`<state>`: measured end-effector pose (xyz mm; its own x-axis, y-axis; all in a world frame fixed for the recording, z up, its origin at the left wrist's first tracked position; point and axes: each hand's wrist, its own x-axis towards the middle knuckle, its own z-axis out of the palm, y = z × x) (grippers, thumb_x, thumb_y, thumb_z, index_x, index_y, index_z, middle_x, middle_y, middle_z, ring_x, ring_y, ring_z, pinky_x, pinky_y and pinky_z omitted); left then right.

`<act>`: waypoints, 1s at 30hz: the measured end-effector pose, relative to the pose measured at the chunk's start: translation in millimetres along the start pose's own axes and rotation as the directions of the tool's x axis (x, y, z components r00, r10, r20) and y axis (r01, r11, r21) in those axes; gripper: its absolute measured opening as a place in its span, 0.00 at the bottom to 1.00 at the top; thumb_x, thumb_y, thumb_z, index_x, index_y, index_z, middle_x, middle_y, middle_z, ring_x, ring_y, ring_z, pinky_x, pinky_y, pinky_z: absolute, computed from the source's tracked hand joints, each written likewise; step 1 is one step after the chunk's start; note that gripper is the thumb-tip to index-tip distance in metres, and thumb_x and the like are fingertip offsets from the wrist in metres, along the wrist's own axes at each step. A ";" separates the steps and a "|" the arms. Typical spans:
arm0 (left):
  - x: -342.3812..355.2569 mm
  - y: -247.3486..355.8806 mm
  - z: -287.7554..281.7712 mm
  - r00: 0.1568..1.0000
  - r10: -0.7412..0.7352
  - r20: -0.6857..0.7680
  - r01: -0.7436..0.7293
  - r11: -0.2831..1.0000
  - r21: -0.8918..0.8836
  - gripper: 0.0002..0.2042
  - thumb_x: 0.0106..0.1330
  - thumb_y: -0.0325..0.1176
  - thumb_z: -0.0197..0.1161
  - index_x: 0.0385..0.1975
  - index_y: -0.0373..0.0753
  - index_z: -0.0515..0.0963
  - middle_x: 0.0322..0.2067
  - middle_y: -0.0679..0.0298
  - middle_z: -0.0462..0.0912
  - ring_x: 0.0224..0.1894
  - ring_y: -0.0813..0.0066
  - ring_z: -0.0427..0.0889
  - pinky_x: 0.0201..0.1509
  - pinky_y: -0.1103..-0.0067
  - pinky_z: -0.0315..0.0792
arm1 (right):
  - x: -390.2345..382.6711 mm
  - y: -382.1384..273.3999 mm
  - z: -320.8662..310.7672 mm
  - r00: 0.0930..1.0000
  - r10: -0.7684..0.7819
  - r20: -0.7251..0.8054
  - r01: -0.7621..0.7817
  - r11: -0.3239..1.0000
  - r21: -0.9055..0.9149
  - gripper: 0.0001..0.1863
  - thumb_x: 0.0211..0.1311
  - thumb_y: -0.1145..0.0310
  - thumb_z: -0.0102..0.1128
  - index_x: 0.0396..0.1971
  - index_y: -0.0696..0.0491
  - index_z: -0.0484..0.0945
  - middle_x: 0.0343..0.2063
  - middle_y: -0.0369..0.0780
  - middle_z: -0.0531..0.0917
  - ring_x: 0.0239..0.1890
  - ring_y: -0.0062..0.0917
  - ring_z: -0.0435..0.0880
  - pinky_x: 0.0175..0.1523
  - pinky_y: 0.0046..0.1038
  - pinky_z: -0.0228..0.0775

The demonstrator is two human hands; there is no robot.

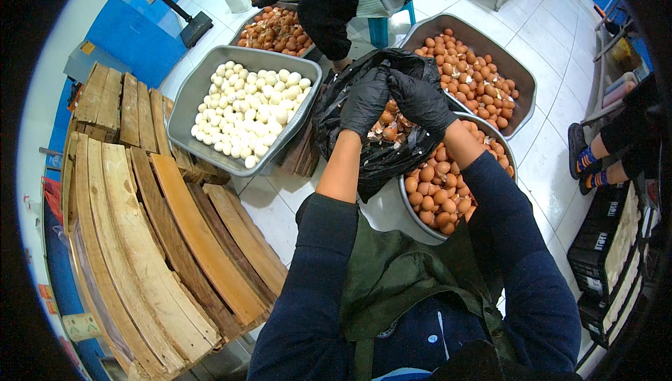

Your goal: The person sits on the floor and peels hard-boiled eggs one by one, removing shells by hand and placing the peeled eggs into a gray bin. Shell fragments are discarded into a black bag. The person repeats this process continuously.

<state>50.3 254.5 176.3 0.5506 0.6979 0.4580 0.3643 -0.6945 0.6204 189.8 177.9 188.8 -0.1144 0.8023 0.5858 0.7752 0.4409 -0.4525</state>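
Observation:
My left hand (365, 103) and my right hand (422, 103), both in black gloves, meet over a black plastic bag (341, 144). Their fingers are curled together, and whatever they hold is hidden from above. Broken brown eggshells (390, 126) lie inside the bag below my hands. Close by on the right, a round basin (413, 221) is full of brown eggs (439, 188). To the left, peeled white eggs (250, 107) fill much of a grey tub (183, 94).
Behind the bag at right stands another grey tub (530, 94) of brown eggs. A co-worker (332, 3) sits on a blue stool (379, 31) beside a third tub of brown eggs (274, 31). Wooden pallets (161, 241) flank my left; black crates (600, 241) and another person's feet are at right.

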 end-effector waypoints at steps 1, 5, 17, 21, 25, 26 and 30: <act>-0.1 -1.9 1.2 0.999 0.031 -0.015 -0.030 0.999 0.032 0.16 0.68 0.35 0.43 0.47 0.33 0.73 0.44 0.43 0.76 0.48 0.48 0.75 0.54 0.65 0.68 | -1.1 -0.3 0.7 1.000 0.010 -0.003 -0.010 1.000 -0.009 0.20 0.57 0.75 0.55 0.52 0.52 0.71 0.43 0.47 0.78 0.47 0.42 0.77 0.53 0.36 0.68; -0.1 -4.9 5.2 0.993 0.115 0.002 -0.115 0.986 0.117 0.15 0.67 0.32 0.44 0.48 0.33 0.72 0.41 0.44 0.77 0.45 0.47 0.76 0.51 0.65 0.70 | -4.6 0.2 3.9 0.998 0.024 -0.056 -0.027 0.999 -0.047 0.20 0.55 0.76 0.56 0.50 0.53 0.71 0.43 0.47 0.78 0.45 0.42 0.78 0.52 0.36 0.69; 6.7 -21.3 10.1 0.970 -0.226 -0.089 0.159 0.868 -0.471 0.15 0.66 0.38 0.52 0.46 0.34 0.72 0.42 0.53 0.77 0.44 0.62 0.76 0.51 0.73 0.69 | 7.0 35.3 1.6 0.976 0.208 -0.068 -0.194 0.965 0.174 0.15 0.51 0.69 0.59 0.41 0.52 0.80 0.42 0.45 0.81 0.45 0.40 0.78 0.54 0.35 0.67; 5.9 -20.3 11.3 0.994 -0.071 -0.077 0.046 0.957 -0.287 0.14 0.68 0.38 0.49 0.45 0.34 0.73 0.42 0.53 0.77 0.44 0.61 0.75 0.53 0.73 0.67 | 6.3 12.7 -1.7 0.978 0.195 -0.069 -0.176 0.958 0.226 0.20 0.50 0.69 0.59 0.47 0.52 0.78 0.48 0.44 0.79 0.50 0.39 0.76 0.58 0.34 0.65; 5.5 -14.4 10.7 0.998 -0.038 -0.053 0.033 0.994 -0.109 0.15 0.69 0.37 0.47 0.43 0.31 0.73 0.47 0.44 0.75 0.47 0.48 0.75 0.52 0.66 0.68 | 6.8 0.0 -5.2 0.992 0.071 -0.103 -0.058 0.990 0.127 0.18 0.52 0.71 0.57 0.46 0.52 0.76 0.45 0.44 0.79 0.49 0.39 0.76 0.57 0.34 0.65; 6.7 -13.0 10.7 0.993 -0.119 -0.004 0.118 0.985 -0.128 0.16 0.69 0.39 0.48 0.42 0.30 0.73 0.45 0.42 0.75 0.46 0.46 0.74 0.51 0.65 0.68 | 6.5 -0.4 -5.5 0.996 0.071 -0.062 -0.067 0.995 0.075 0.19 0.53 0.73 0.56 0.48 0.52 0.74 0.46 0.45 0.78 0.50 0.40 0.75 0.58 0.34 0.65; 7.9 -6.6 10.4 0.987 -0.159 0.003 0.159 0.986 -0.043 0.21 0.68 0.47 0.50 0.38 0.30 0.72 0.40 0.38 0.74 0.45 0.41 0.73 0.48 0.61 0.67 | 2.8 4.0 -3.8 0.988 0.133 0.079 -0.135 0.991 0.023 0.20 0.56 0.77 0.53 0.51 0.54 0.71 0.49 0.47 0.77 0.51 0.41 0.75 0.58 0.34 0.64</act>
<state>60.0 262.8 169.1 0.4881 0.7987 0.3519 0.4141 -0.5668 0.7122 194.9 180.4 191.2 -0.0594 0.8830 0.4656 0.7689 0.3379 -0.5427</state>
